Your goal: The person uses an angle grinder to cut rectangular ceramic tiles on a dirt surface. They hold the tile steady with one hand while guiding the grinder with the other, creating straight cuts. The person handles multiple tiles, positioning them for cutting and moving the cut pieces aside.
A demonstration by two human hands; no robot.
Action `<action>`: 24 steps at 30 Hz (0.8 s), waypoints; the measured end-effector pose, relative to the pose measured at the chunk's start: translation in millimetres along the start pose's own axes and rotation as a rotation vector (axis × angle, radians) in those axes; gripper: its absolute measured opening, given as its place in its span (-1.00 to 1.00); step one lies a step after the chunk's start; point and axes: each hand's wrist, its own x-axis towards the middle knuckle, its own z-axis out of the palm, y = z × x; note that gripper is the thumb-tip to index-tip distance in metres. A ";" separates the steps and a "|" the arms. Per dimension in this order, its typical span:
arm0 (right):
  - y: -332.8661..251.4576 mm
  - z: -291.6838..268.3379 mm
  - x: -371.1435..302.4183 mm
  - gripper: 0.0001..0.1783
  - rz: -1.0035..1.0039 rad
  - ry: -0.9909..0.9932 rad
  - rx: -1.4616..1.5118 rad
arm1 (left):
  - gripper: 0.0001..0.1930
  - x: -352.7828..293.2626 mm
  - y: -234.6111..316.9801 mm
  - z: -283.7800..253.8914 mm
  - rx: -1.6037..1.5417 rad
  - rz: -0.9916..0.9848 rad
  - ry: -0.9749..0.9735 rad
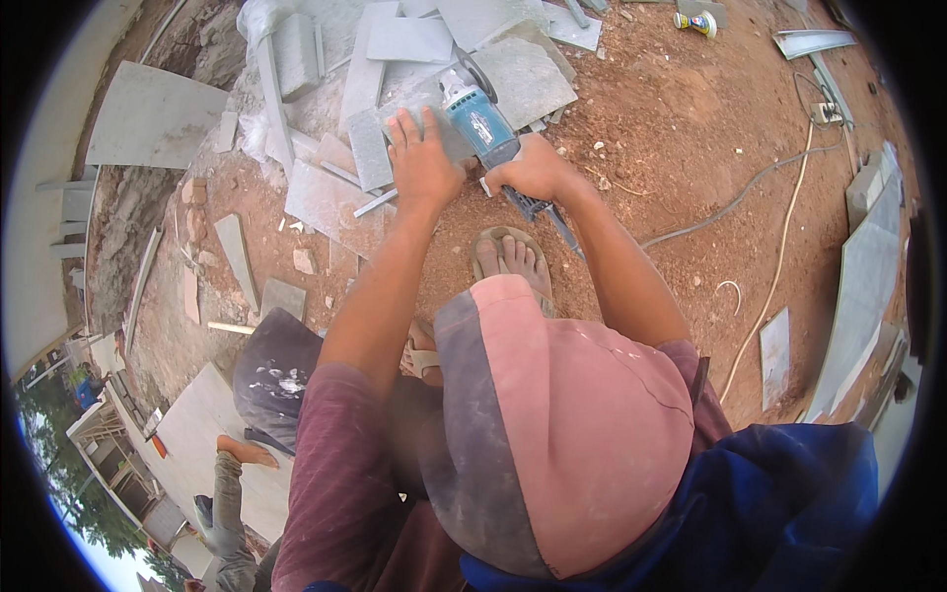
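My right hand [533, 170] is wrapped round the rear body of a blue angle grinder [481, 123]. The grinder's dark disc [476, 73] points away from me, over the grey stone tiles. My left hand [422, 158] lies with its fingers spread on a grey tile [371, 150], just left of the grinder's head. Whether the disc touches that tile I cannot tell. Under and around the tool, pale tiles and offcuts overlap in a loose heap, among them a broken slab [523, 84] right of the disc. A narrow offcut strip [375, 203] sits below my left hand.
My sandalled foot [511, 255] stands close below the grinder. Grey and white cables [784, 247] cross the reddish soil on the right, near a socket box [826, 112]. Long slabs [856, 296] lean at far right. Another person's bare foot [249, 452] rests on a large slab, lower left.
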 end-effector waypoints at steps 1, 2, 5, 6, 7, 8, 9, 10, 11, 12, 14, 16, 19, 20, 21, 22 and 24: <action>1.3 0.0 1.0 -0.64 -0.002 0.003 0.006 | 0.18 0.1 -0.1 0.4 -0.001 0.005 0.002; 3.0 -0.2 1.9 -0.64 -0.004 0.006 0.012 | 0.18 0.4 -0.1 0.8 -0.002 0.009 0.005; 2.8 0.4 1.6 -0.62 -0.008 0.004 0.016 | 0.19 0.3 -0.5 0.9 0.002 0.005 0.006; 2.4 0.2 1.0 -0.62 -0.008 0.004 0.016 | 0.19 0.4 -0.3 0.9 0.003 0.003 0.005; 3.3 0.2 1.5 -0.61 -0.005 0.005 0.010 | 0.18 0.2 -0.3 1.0 0.002 0.005 0.006; 4.9 0.2 2.7 -0.60 -0.003 0.007 0.005 | 0.18 0.0 -0.3 1.0 0.002 0.007 0.008; 6.3 0.4 3.5 -0.59 -0.001 0.008 0.000 | 0.18 -0.3 -0.8 1.2 0.001 0.009 0.010; 7.0 0.4 3.9 -0.58 0.001 0.001 0.003 | 0.17 -0.3 -1.1 1.3 0.003 0.011 0.012; 7.6 0.4 4.0 -0.57 0.002 -0.005 0.007 | 0.17 0.0 -1.5 1.5 0.006 0.012 0.015; 8.4 0.2 4.3 -0.56 0.004 -0.011 0.011 | 0.17 0.1 -1.1 1.2 0.008 0.014 0.017; 12.4 0.7 6.1 -0.56 0.003 -0.009 -0.001 | 0.16 -0.2 -0.1 0.9 0.003 0.014 0.017; 10.1 1.2 3.9 -0.56 0.001 -0.013 0.000 | 0.16 -0.7 -0.5 0.6 0.003 0.014 0.017; 8.7 0.6 0.9 -0.57 0.000 -0.015 0.013 | 0.16 -0.9 -0.1 -0.5 0.005 0.016 0.013; 12.7 1.4 3.3 -0.58 -0.001 -0.009 0.012 | 0.16 -0.8 0.4 -0.7 0.004 0.015 0.009; 13.5 2.0 3.9 -0.58 -0.003 -0.006 0.010 | 0.16 -0.9 0.3 -1.0 0.004 0.012 0.005; 14.3 1.7 3.8 -0.59 0.002 -0.007 0.006 | 0.15 -0.9 0.5 -1.1 0.001 0.011 0.007; 14.7 1.1 2.7 -0.60 0.011 -0.011 -0.001 | 0.15 -0.7 0.7 -0.5 -0.005 0.007 0.009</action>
